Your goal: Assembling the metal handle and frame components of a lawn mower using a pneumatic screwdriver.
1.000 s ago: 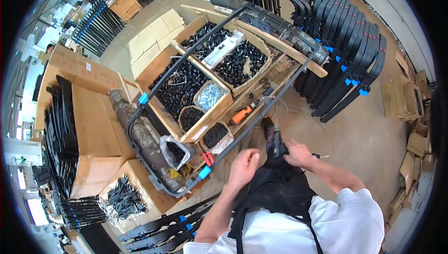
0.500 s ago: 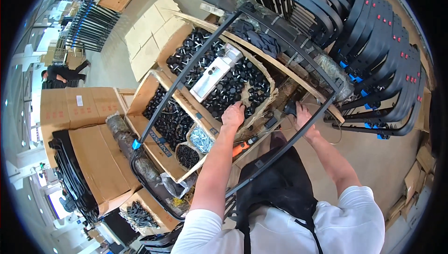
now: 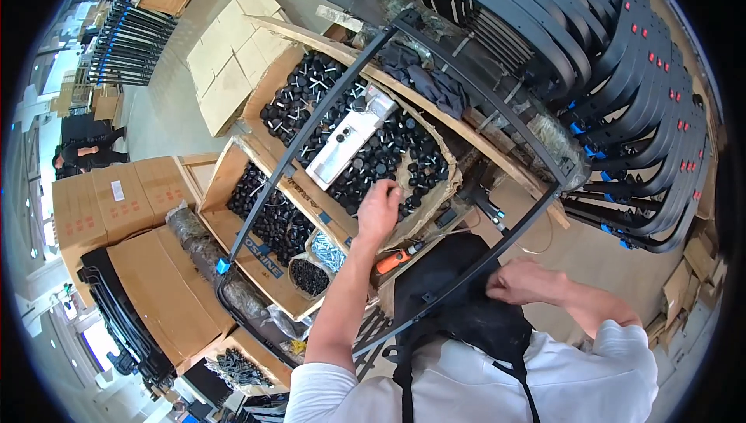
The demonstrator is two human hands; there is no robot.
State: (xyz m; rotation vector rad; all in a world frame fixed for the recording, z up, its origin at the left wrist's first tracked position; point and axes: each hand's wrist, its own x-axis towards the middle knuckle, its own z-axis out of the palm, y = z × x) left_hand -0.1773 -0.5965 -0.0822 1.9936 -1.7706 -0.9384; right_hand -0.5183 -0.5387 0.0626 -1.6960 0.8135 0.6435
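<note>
Black knobs point(image 3: 378, 165) — just beyond the curled left hand point(image 3: 378, 211).

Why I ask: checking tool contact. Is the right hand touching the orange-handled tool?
Apart: the head view shows the black apron between the right hand and the orange-handled tool.

The floor point(image 3: 159, 116) is brightly lit; a pale panel point(image 3: 98, 342) at far left is washed out, straight edges are bowed, and the corners are blackened.

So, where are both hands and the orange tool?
Left hand point(image 3: 378, 214), head view: back of the hand.
Right hand point(image 3: 524, 281), head view: back of the hand.
Orange tool point(image 3: 392, 260), head view: its orange body.
</note>
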